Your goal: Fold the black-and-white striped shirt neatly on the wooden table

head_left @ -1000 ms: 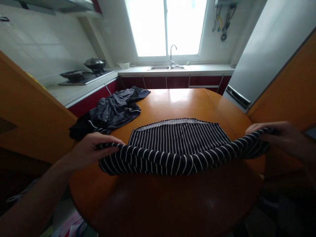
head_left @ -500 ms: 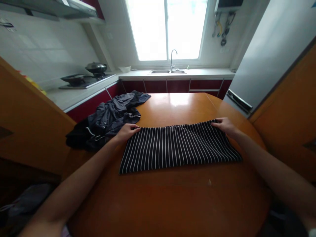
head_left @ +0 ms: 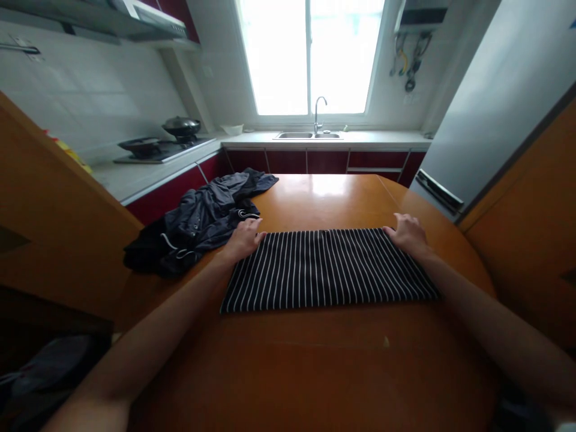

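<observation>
Currently, the black rectangular cloth garment with narrow white stripes (head_left: 330, 270) lies flat and folded on the polished orange-brown wooden table (head_left: 310, 372), its long edges running from left to right and its stripes running from the near edge to the far edge. The bare left hand (head_left: 245, 240) is positioned at the far left corner of the garment, with the thumb at the fabric edge and the index fingertip raised apart from the thumb. The bare right hand (head_left: 408, 233) is positioned at the far right corner in a matching attitude: thumb at the edge, index fingertip apart from it. The remaining fingers of both hands are partly hidden, so their exact contact with the cloth cannot be told. A crumpled heap of dark grey and black clothing with white cords (head_left: 202, 216) occupies the left side of the table, just beside the left hand. Beyond the table, a curved metal faucet (head_left: 317, 114) stands at a double-bowl stainless-steel sink (head_left: 294, 135), below a bright two-pane window (head_left: 281, 60).
</observation>
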Tool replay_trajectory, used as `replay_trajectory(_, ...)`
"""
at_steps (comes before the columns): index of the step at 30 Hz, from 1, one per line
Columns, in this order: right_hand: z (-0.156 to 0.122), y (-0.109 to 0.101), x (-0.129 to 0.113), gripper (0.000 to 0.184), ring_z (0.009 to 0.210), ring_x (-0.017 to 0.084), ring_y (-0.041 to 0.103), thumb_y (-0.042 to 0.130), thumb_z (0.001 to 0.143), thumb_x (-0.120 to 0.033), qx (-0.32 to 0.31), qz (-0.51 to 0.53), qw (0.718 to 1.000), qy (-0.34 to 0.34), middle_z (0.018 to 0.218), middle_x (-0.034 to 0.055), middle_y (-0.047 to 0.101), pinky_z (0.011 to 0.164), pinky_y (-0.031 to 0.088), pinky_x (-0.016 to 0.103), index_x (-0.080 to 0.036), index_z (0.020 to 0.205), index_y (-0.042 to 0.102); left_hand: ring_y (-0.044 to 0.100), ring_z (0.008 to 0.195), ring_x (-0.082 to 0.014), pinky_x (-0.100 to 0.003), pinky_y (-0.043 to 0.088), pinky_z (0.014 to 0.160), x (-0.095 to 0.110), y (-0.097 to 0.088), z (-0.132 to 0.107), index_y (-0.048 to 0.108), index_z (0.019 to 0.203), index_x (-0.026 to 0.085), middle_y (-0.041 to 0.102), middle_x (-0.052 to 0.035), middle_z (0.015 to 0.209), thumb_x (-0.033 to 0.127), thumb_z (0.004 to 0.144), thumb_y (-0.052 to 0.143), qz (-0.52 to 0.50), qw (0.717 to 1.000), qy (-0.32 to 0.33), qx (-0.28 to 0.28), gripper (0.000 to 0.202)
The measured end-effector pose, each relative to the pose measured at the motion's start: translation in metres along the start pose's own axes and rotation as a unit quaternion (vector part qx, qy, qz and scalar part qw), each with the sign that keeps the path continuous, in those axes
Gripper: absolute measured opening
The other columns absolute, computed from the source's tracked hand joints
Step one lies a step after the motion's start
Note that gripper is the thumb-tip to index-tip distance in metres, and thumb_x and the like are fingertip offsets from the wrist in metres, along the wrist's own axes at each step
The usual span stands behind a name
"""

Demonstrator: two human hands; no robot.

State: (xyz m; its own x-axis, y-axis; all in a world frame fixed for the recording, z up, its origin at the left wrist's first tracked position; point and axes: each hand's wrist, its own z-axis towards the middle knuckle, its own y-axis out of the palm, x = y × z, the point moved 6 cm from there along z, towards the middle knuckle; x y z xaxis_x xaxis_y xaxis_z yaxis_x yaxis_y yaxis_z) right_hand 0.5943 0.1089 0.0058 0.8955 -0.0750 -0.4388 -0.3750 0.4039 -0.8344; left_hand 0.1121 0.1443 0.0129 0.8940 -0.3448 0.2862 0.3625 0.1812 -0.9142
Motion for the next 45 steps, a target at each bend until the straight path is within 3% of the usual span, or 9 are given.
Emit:
replay_trajectory(5, -0.065, 0.045, -0.12, 0.055, 0.144, 0.03, 0.039, 0.041, 0.099, -0.034, -0.106, -0.016, 0.965, -0.238, 0.153, 0.0199, 0.045, 0.118, 0.031, 0.046, -0.007, 0.147, 0.048, 0.037, 0.146, -0.0239, -0.039, 0.028, 0.12, 0.135, 0.049, -0.025, 0.039, 0.151, 0.011, 0.042, -0.0152, 0.157, 0.037, 0.103, 0.029, 0.023, 0.978, 0.183, -0.095, 0.055)
replay_trajectory(8, -0.089, 0.081, -0.152, 0.06, 0.152, 0.028, 0.024, 0.034, 0.1, -0.033, -0.187, -0.032, 0.951, -0.245, 0.164, 0.0163, 0.028, 0.122, 0.022, 0.048, -0.009, 0.155, 0.034, 0.022, 0.153, -0.0261, -0.047, 0.019, 0.123, 0.172, 0.081, -0.027, 0.028, 0.157, 0.011, 0.027, -0.0148, 0.164, 0.036, 0.104, 0.024, 0.039, 0.974, 0.185, -0.128, 0.059)
replay_trajectory(13, -0.073, 0.092, -0.105, 0.069, 0.155, 0.026, 0.014, 0.026, 0.102, -0.057, -0.223, -0.073, 0.953, -0.19, 0.167, 0.0107, 0.02, 0.123, 0.01, 0.055, -0.017, 0.158, 0.03, 0.02, 0.154, -0.0261, -0.049, 0.016, 0.124, 0.122, 0.092, -0.021, 0.027, 0.159, 0.022, 0.024, -0.0069, 0.166, 0.053, 0.104, 0.024, 0.067, 0.984, 0.108, -0.125, 0.063)
replay_trajectory(17, -0.047, 0.076, -0.035, 0.068, 0.154, 0.028, 0.017, 0.023, 0.102, -0.057, -0.181, -0.11, 0.97, -0.122, 0.166, 0.0115, 0.024, 0.123, 0.011, 0.055, -0.018, 0.157, 0.035, 0.019, 0.154, -0.0282, -0.051, 0.016, 0.123, 0.069, 0.075, -0.021, 0.033, 0.157, 0.02, 0.026, -0.0086, 0.165, 0.051, 0.104, 0.026, 0.083, 0.988, 0.046, -0.122, 0.061)
replay_trajectory(20, -0.033, 0.07, -0.011, 0.065, 0.152, 0.032, 0.021, 0.026, 0.102, -0.053, -0.142, -0.125, 0.979, -0.077, 0.164, 0.0154, 0.029, 0.122, 0.012, 0.06, -0.015, 0.153, 0.042, 0.027, 0.151, -0.0313, -0.055, 0.02, 0.121, 0.058, 0.066, -0.008, 0.041, 0.153, 0.018, 0.034, -0.0127, 0.162, 0.044, 0.104, 0.034, 0.057, 0.989, 0.003, -0.138, 0.056)
replay_trajectory(27, 0.007, 0.081, -0.078, 0.035, 0.121, 0.028, 0.058, 0.048, 0.098, -0.035, -0.12, -0.055, 0.983, -0.13, 0.13, 0.0138, 0.066, 0.106, 0.041, 0.041, -0.02, 0.119, 0.071, 0.063, 0.117, -0.0259, -0.036, 0.048, 0.099, 0.105, 0.075, 0.062, 0.073, 0.114, 0.021, 0.069, -0.0101, 0.125, 0.038, 0.098, 0.05, 0.012, 0.991, 0.009, -0.13, 0.033)
replay_trajectory(32, 0.016, 0.098, -0.096, 0.022, 0.11, 0.027, 0.059, 0.058, 0.094, -0.035, -0.141, -0.056, 0.98, -0.131, 0.111, 0.0101, 0.071, 0.093, 0.044, 0.041, -0.021, 0.095, 0.074, 0.068, 0.101, -0.0239, -0.036, 0.051, 0.089, 0.113, 0.094, 0.075, 0.075, 0.099, 0.022, 0.075, -0.0062, 0.106, 0.039, 0.094, 0.059, -0.005, 0.989, 0.007, -0.144, 0.024)
replay_trajectory(39, 0.004, 0.095, -0.094, 0.025, 0.116, 0.031, 0.054, 0.048, 0.099, -0.032, -0.097, -0.082, 0.984, -0.123, 0.119, 0.0156, 0.066, 0.101, 0.037, 0.05, -0.017, 0.104, 0.067, 0.064, 0.111, -0.0277, -0.047, 0.046, 0.1, 0.11, 0.086, 0.064, 0.071, 0.105, 0.019, 0.072, -0.0112, 0.114, 0.031, 0.097, 0.053, 0.002, 0.997, -0.008, -0.076, 0.023)
replay_trajectory(45, -0.029, 0.106, -0.132, 0.045, 0.144, 0.025, 0.037, 0.032, 0.104, -0.033, -0.128, -0.045, 0.964, -0.227, 0.154, 0.0126, 0.046, 0.117, 0.025, 0.045, -0.018, 0.141, 0.052, 0.042, 0.142, -0.0196, -0.037, 0.028, 0.12, 0.158, 0.104, 0.036, 0.05, 0.145, 0.026, 0.048, -0.0037, 0.154, 0.035, 0.105, 0.033, -0.005, 0.98, 0.164, -0.109, 0.044)
